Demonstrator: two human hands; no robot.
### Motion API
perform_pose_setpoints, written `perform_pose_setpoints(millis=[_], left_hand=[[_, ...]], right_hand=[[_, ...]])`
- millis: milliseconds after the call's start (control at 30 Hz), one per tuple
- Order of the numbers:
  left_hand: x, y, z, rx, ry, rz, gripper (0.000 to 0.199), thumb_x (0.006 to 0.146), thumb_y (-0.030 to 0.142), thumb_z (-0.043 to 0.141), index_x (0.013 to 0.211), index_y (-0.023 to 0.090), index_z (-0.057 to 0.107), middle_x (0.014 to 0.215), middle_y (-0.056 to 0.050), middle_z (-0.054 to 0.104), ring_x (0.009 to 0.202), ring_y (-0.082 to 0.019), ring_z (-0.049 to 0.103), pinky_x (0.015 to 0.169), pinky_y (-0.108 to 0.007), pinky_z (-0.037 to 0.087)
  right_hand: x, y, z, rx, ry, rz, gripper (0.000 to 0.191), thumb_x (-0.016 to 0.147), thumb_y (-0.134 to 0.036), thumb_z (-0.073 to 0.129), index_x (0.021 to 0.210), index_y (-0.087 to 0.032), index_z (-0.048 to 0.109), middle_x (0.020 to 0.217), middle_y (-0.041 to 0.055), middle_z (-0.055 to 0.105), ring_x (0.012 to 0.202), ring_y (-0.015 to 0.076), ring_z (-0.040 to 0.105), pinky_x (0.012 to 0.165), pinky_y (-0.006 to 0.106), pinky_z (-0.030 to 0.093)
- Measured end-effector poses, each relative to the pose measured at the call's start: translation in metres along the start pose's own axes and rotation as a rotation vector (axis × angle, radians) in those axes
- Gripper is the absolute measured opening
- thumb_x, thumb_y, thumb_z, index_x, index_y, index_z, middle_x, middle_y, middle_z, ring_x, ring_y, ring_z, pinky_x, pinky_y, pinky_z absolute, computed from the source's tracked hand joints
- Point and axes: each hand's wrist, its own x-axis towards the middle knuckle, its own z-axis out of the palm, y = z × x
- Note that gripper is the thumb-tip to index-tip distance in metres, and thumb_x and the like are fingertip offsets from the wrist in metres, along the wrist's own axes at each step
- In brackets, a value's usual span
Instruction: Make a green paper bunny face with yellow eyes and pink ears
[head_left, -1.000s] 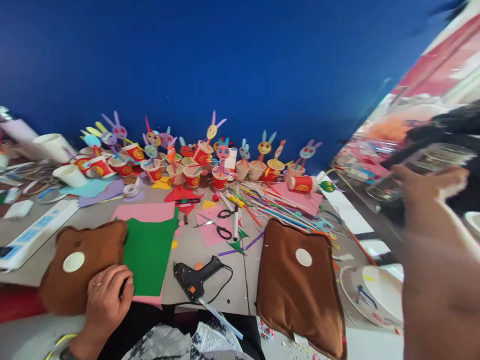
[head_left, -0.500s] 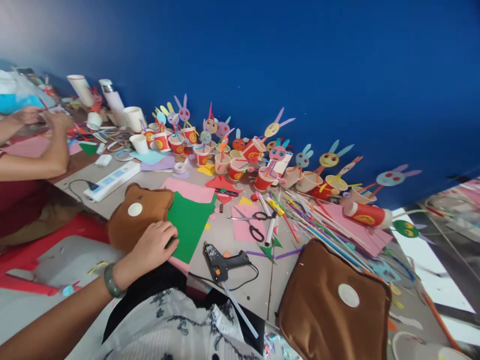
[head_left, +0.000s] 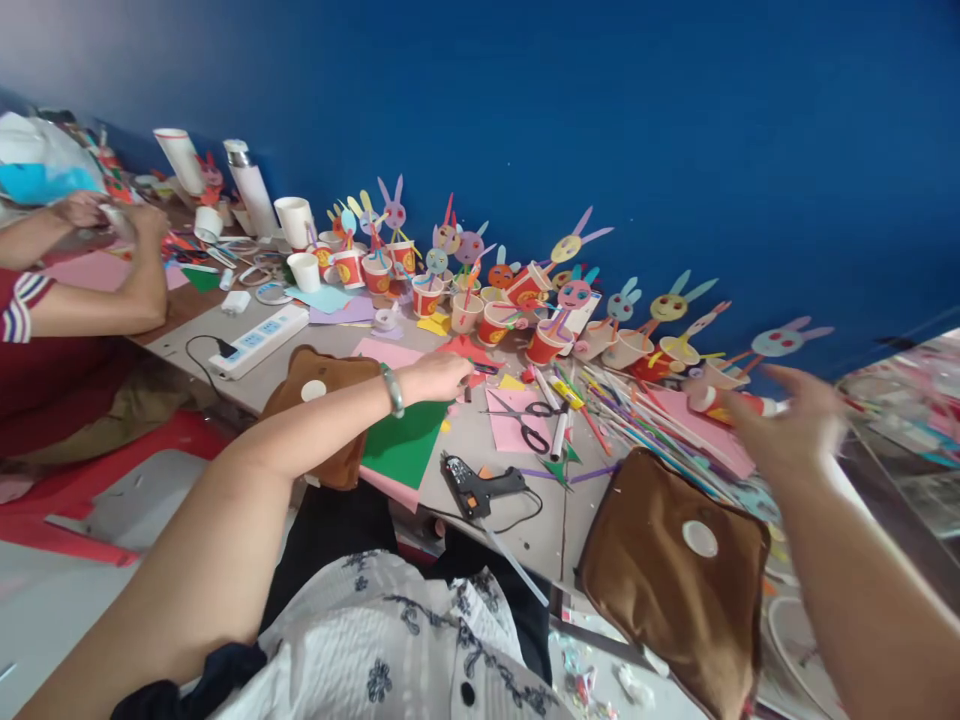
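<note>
My left hand [head_left: 439, 378] is stretched over the red paper [head_left: 466, 350], a green bangle on its wrist. Its fingers are drawn together by the near end of a black, slim cutter-like tool [head_left: 491, 368]; whether they grip anything is hidden. Below that forearm lie a brown plush pouch [head_left: 330, 380] with a white round spot and green paper [head_left: 405, 445]. My right hand [head_left: 799, 420], blurred, is raised at the right with its fingers apart, in front of a tipped red paper cup [head_left: 724, 405]. Nothing shows in its grasp.
Black-handled scissors [head_left: 536, 435] lie on pink paper, near a black glue gun [head_left: 480, 490] with its cord. A second brown pouch [head_left: 675, 580] lies at the right. Rabbit-topped cups [head_left: 547, 340] line the blue wall. A co-worker's hands [head_left: 112, 215] and a power strip [head_left: 262, 345] are leftward.
My left hand has left the brown pouch and green paper and reached forward and right to the red paper. My right hand has come into view. The whole view has shifted slightly.
</note>
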Motion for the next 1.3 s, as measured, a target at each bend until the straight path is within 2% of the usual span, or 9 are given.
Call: perform_pose_setpoints(millis=[133, 267, 400, 500, 667, 867, 1000, 1133, 1300], left_hand=[[0.022, -0.007, 0.011, -0.037, -0.027, -0.005, 0.009, 0.078, 0.012, 0.061, 0.081, 0.016, 0.069, 0.079, -0.006, 0.070, 0.077, -0.020, 0.064, 0.065, -0.027, 0.041], [0.024, -0.023, 0.023, -0.094, -0.029, 0.016, 0.015, 0.075, 0.019, 0.068, 0.090, 0.016, 0.070, 0.092, -0.006, 0.072, 0.083, -0.019, 0.064, 0.069, -0.026, 0.044], [0.021, -0.038, 0.032, -0.125, -0.042, 0.042, 0.034, 0.073, 0.029, 0.075, 0.103, 0.014, 0.069, 0.098, -0.006, 0.071, 0.086, -0.019, 0.064, 0.070, -0.025, 0.045], [0.020, -0.041, 0.037, -0.136, -0.042, 0.074, 0.038, 0.073, 0.029, 0.076, 0.108, 0.015, 0.068, 0.102, -0.007, 0.069, 0.089, -0.020, 0.064, 0.075, -0.026, 0.047], [0.018, -0.034, 0.043, -0.139, -0.023, 0.110, 0.029, 0.080, 0.022, 0.066, 0.108, 0.016, 0.068, 0.106, -0.010, 0.066, 0.098, -0.023, 0.064, 0.083, -0.030, 0.049], [0.016, -0.042, 0.035, -0.232, -0.010, 0.067, 0.034, 0.075, 0.011, 0.061, 0.108, 0.014, 0.066, 0.105, -0.008, 0.062, 0.086, -0.018, 0.063, 0.075, -0.028, 0.049], [0.013, -0.050, 0.027, -0.131, 0.026, 0.051, 0.025, 0.079, 0.009, 0.055, 0.099, 0.014, 0.068, 0.108, -0.010, 0.059, 0.094, -0.020, 0.060, 0.080, -0.031, 0.049], [0.011, -0.047, 0.024, -0.002, -0.033, 0.174, 0.028, 0.078, 0.008, 0.054, 0.100, 0.017, 0.069, 0.116, -0.010, 0.059, 0.111, -0.025, 0.055, 0.092, -0.036, 0.044], [0.012, -0.038, 0.023, 0.053, -0.118, 0.122, 0.024, 0.078, 0.012, 0.056, 0.098, 0.019, 0.069, 0.102, -0.008, 0.065, 0.104, -0.025, 0.057, 0.096, -0.040, 0.039]], right_hand=[[-0.006, -0.021, 0.030, 0.088, -0.104, -0.031, 0.033, 0.088, -0.042, 0.068, 0.110, -0.018, 0.073, 0.109, 0.0117, 0.074, 0.098, 0.0244, 0.068, 0.086, 0.037, 0.055], [0.005, -0.040, 0.058, 0.124, -0.171, -0.049, 0.027, 0.082, -0.038, 0.068, 0.100, -0.020, 0.076, 0.098, 0.0088, 0.078, 0.087, 0.0231, 0.070, 0.080, 0.035, 0.054], [0.013, -0.045, 0.085, 0.140, -0.224, -0.073, 0.020, 0.080, -0.033, 0.066, 0.091, -0.019, 0.074, 0.090, 0.0080, 0.078, 0.077, 0.0212, 0.069, 0.075, 0.035, 0.054], [0.009, -0.042, 0.096, 0.126, -0.227, -0.086, 0.019, 0.082, -0.033, 0.063, 0.089, -0.019, 0.073, 0.090, 0.0092, 0.077, 0.077, 0.0219, 0.068, 0.073, 0.036, 0.054], [0.001, -0.028, 0.098, 0.068, -0.207, -0.065, 0.019, 0.084, -0.031, 0.059, 0.090, -0.020, 0.072, 0.091, 0.0093, 0.075, 0.076, 0.0218, 0.067, 0.070, 0.036, 0.053], [0.005, -0.014, 0.091, -0.018, -0.222, -0.031, 0.020, 0.088, -0.032, 0.057, 0.091, -0.019, 0.072, 0.087, 0.0093, 0.074, 0.076, 0.0219, 0.066, 0.072, 0.034, 0.048], [0.004, -0.018, 0.089, -0.070, -0.243, -0.035, 0.021, 0.091, -0.029, 0.053, 0.088, -0.019, 0.072, 0.087, 0.0092, 0.073, 0.080, 0.0220, 0.065, 0.077, 0.035, 0.046], [0.002, -0.029, 0.083, -0.162, -0.282, -0.088, 0.019, 0.089, -0.034, 0.059, 0.084, -0.020, 0.070, 0.089, 0.0077, 0.072, 0.085, 0.0230, 0.065, 0.083, 0.037, 0.042], [0.003, -0.036, 0.073, -0.297, -0.391, -0.066, 0.015, 0.082, -0.034, 0.065, 0.084, -0.020, 0.069, 0.090, 0.0065, 0.073, 0.083, 0.0239, 0.064, 0.078, 0.037, 0.038]])
